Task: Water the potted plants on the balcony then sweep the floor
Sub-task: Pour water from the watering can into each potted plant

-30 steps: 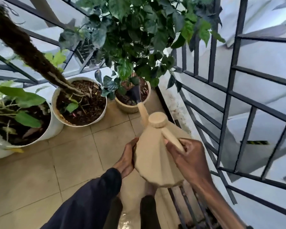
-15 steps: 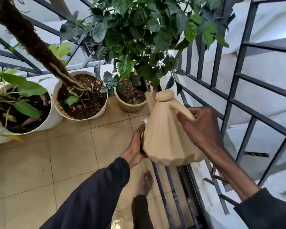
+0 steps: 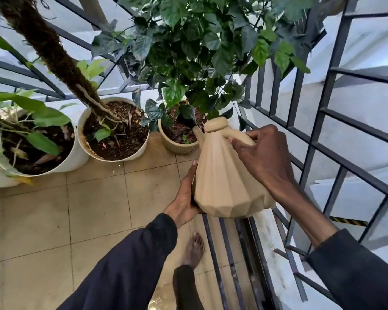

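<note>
I hold a beige faceted watering can (image 3: 222,173) in both hands. My right hand (image 3: 262,157) grips its handle from above. My left hand (image 3: 185,198) cups its lower left side. The can's dark spout tip (image 3: 192,123) reaches over the soil of the small beige ribbed pot (image 3: 177,146), whose leafy green plant (image 3: 202,48) spreads overhead. To the left stand a white pot (image 3: 114,155) with a thick brown moss pole and a larger white pot (image 3: 61,166) with broad green leaves.
Dark metal railing (image 3: 311,121) runs close on the right and behind the pots. Beige floor tiles (image 3: 94,209) stretch to the left, with a wet patch near the bottom. My bare foot (image 3: 194,249) stands by a floor grate (image 3: 224,253).
The watering can has been lifted and carried forward toward the small beige pot, and its spout now hangs over that pot's soil. Both hands moved with it.
</note>
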